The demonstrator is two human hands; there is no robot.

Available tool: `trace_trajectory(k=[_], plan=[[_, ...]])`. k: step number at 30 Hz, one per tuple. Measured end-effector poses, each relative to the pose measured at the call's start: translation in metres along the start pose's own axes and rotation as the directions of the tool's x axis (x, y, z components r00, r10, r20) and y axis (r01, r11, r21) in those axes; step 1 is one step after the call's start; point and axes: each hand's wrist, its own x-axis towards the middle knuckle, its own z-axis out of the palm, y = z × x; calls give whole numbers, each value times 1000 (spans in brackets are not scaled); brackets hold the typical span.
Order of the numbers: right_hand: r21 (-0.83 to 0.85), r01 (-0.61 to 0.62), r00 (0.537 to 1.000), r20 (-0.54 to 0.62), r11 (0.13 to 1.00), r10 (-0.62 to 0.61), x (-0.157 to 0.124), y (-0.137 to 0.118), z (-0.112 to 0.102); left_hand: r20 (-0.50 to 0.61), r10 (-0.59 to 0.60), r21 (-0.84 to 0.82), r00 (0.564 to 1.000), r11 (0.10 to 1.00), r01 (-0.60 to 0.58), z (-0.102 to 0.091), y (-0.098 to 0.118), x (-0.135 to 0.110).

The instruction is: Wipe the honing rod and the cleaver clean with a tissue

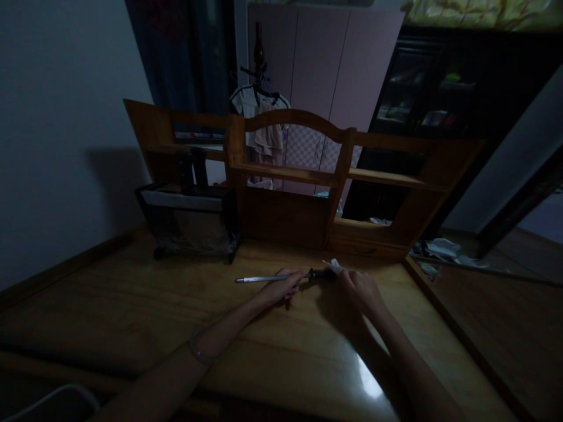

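A honing steel (255,279) with a silver rod and a black handle lies crosswise just above the desk, its tip pointing left. My left hand (284,286) is closed around the rod near the guard. In my right hand (359,288), closed fingers pinch a white tissue (335,266) against the end of the black handle. Part of the handle is hidden by the tissue and fingers. To the left stands a dark knife block (187,220) with clear sides, and two black knife handles (192,170) rise out of it.
The wooden desk (264,346) carries a shelf unit (290,174) along its back edge. A raised rim (457,337) runs down the right side. Behind are a pink wardrobe (323,64), clothes on a stand (264,120) and a dark cabinet (422,88). The room is dim.
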Motion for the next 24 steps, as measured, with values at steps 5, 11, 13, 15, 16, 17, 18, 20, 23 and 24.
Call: trace_trajectory(k=[5,11,13,15,16,17,18,20,23,24], plan=[[190,1,1000,19,982,-5,1,-18,0,-37,21,15,999,1000,-20,0,-1,1],[604,113,993,-44,789,-108,-6,-40,-9,-80,-15,36,997,999,18,-2,4,-1],[673,112,993,-55,731,-101,-8,-46,-11,-102,-57,27,993,998,60,-1,7,-3],[712,123,992,-66,692,-108,-9,-51,-13,-117,-93,18,989,995,96,1,10,-5],[723,134,990,-69,677,-123,-10,-53,-14,-123,-107,15,987,994,110,1,11,-6],[731,148,987,-72,666,-141,-9,-54,-14,-128,-119,9,985,993,121,1,12,-7],[734,160,985,-73,660,-158,-9,-54,-15,-127,-127,1,984,992,128,2,12,-7],[723,173,982,-70,669,-178,-8,-53,-15,-116,-129,-18,985,992,128,1,11,-6],[684,171,983,-71,709,-169,-8,-49,-13,-88,-112,-51,990,993,108,0,9,-4],[671,171,984,-76,722,-162,-8,-48,-12,-83,-107,-63,991,993,102,0,8,-4]])
